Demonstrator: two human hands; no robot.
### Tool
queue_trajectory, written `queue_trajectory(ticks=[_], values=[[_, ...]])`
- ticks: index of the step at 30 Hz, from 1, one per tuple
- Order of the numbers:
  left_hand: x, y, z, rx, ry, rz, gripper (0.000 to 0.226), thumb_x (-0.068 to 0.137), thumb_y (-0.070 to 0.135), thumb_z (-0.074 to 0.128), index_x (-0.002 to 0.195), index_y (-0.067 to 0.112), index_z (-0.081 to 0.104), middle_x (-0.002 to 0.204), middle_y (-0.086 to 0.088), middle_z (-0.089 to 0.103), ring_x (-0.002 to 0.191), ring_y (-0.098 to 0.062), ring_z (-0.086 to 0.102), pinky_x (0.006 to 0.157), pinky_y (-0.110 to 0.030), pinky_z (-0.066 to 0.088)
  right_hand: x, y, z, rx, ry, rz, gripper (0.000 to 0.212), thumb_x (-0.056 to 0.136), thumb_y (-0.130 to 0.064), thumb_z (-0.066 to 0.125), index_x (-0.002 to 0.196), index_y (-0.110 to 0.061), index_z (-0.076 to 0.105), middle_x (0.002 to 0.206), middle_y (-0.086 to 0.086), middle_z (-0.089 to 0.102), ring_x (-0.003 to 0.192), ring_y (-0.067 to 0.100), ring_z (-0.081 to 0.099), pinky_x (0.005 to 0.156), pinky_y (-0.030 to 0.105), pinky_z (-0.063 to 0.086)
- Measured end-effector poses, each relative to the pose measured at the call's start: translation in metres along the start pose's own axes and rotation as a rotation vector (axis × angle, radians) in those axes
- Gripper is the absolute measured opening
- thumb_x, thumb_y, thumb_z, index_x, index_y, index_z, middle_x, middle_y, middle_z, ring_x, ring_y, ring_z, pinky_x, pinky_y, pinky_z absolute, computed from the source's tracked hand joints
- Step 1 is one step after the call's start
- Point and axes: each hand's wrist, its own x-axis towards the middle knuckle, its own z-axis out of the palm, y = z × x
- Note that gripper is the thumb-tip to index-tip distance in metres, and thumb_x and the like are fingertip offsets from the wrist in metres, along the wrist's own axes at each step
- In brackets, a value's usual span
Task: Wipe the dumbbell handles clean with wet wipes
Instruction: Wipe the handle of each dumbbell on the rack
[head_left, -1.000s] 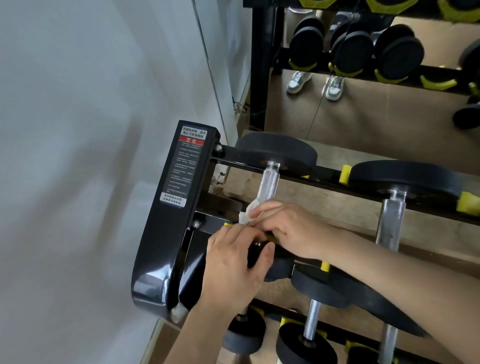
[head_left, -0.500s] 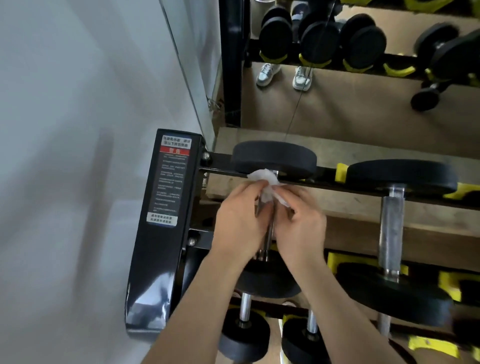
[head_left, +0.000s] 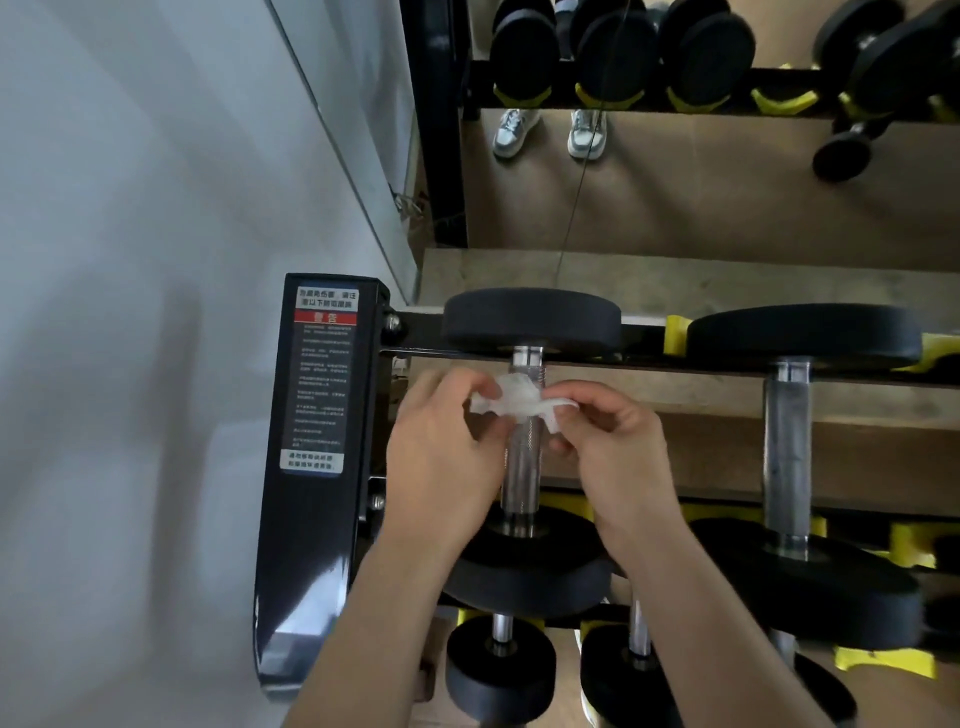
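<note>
Left hand and right hand are pinching the wipe across the handle, which is running vertically between them, mid-frame.

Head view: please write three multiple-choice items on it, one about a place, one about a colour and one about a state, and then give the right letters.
1. Where is the wet wipe?
A. on the floor
B. at the upper part of the leftmost dumbbell handle
C. on the warning label

2. What colour are the dumbbell cradles?
A. red
B. blue
C. yellow

3. How is the wet wipe held?
A. pinched by the left hand and the right hand
B. lying loose, untouched
C. by one hand only

Answers:
1 B, the white wipe crosses the metal handle near its far end.
2 C, they show plain yellow.
3 A, fingers of both hands pinch its ends.
</note>
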Motion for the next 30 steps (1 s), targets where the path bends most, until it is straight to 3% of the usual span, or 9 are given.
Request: queue_trajectory(ticks=[3,8,12,15,20,22,24,27,30], values=[[-0.002,0.008,-0.004,-0.084,-0.172,0.072,0.037,0.077,0.021,0.078,0.109,0.035,0.066,0.102,0.018,0.060,0.093,0.003,0.057,0.082,-0.014,0.046,-0.001,-0.007,-0.019,0.042,-0.166,-0.020,0.032,0.092,0.002,0.054,0.086,-0.022,0.075,0.087,-0.005,0.071,0.079,0.010,0.062,0.071,0.025,0.052],[-0.003,0.014,-0.013,-0.346,-0.406,-0.098,0.015,0.072,0.035,0.080,0.083,0.025,0.076,0.074,0.006,0.070,0.067,-0.005,0.061,0.066,-0.021,0.050,0.009,-0.014,-0.044,0.014,-0.399,-0.033,0.031,0.087,0.005,0.058,0.101,-0.022,0.068,0.089,-0.002,0.070,0.082,0.020,0.064,0.073,0.032,0.052],[-0.006,0.015,-0.022,-0.402,-0.481,-0.172,0.009,0.082,0.031,0.071,0.088,0.027,0.077,0.079,0.009,0.074,0.075,-0.005,0.067,0.072,-0.018,0.052,0.017,-0.023,-0.057,-0.193,-0.450,-0.098,0.035,0.083,0.006,0.064,0.104,-0.021,0.065,0.091,-0.001,0.071,0.088,0.016,0.068,0.081,0.029,0.056],[-0.006,0.010,-0.022,-0.361,-0.430,-0.241,0.010,0.085,0.024,0.071,0.092,0.030,0.076,0.085,0.012,0.074,0.084,-0.007,0.069,0.079,-0.020,0.055,0.020,-0.023,-0.053,-0.180,-0.350,-0.094,0.030,0.080,0.005,0.068,0.095,-0.020,0.066,0.089,0.000,0.071,0.086,0.014,0.067,0.077,0.025,0.055],[0.005,0.002,0.005,-0.162,-0.113,-0.336,0.019,0.093,0.036,0.059,0.091,0.021,0.071,0.081,0.010,0.068,0.084,-0.008,0.064,0.073,-0.025,0.050,0.023,0.000,-0.015,-0.396,0.121,-0.183,0.011,0.086,-0.014,0.069,0.086,-0.025,0.065,0.083,-0.011,0.063,0.077,0.001,0.060,0.071,0.018,0.051],[0.010,-0.002,0.016,-0.018,0.057,-0.270,0.015,0.091,0.035,0.062,0.096,0.022,0.067,0.093,0.010,0.063,0.089,-0.012,0.060,0.077,-0.023,0.048,0.018,0.004,-0.006,-0.338,0.113,-0.208,0.008,0.091,-0.022,0.064,0.091,-0.028,0.068,0.080,-0.018,0.062,0.076,-0.006,0.060,0.070,0.013,0.048],[0.009,0.000,0.019,0.043,0.199,-0.176,0.018,0.087,0.032,0.068,0.100,0.021,0.065,0.100,0.009,0.057,0.085,-0.007,0.054,0.072,-0.007,0.039,0.011,0.008,-0.001,-0.262,0.005,-0.201,0.011,0.092,-0.029,0.063,0.086,-0.037,0.067,0.076,-0.020,0.065,0.076,-0.008,0.063,0.070,0.012,0.048],[-0.001,0.010,0.022,0.020,0.125,-0.119,0.014,0.086,0.038,0.069,0.092,0.025,0.069,0.083,0.015,0.064,0.074,0.002,0.059,0.066,-0.007,0.043,0.007,0.016,0.007,-0.153,0.020,-0.220,0.019,0.090,-0.021,0.067,0.086,-0.040,0.070,0.078,-0.018,0.070,0.078,-0.003,0.067,0.072,0.017,0.053],[0.002,0.021,0.028,-0.052,0.121,-0.181,0.015,0.085,0.040,0.070,0.080,0.026,0.071,0.063,0.016,0.061,0.064,0.003,0.060,0.064,-0.014,0.047,0.018,0.013,0.017,-0.057,0.207,-0.224,0.021,0.086,-0.008,0.069,0.088,-0.028,0.073,0.077,-0.021,0.067,0.077,-0.010,0.063,0.070,0.006,0.047]])
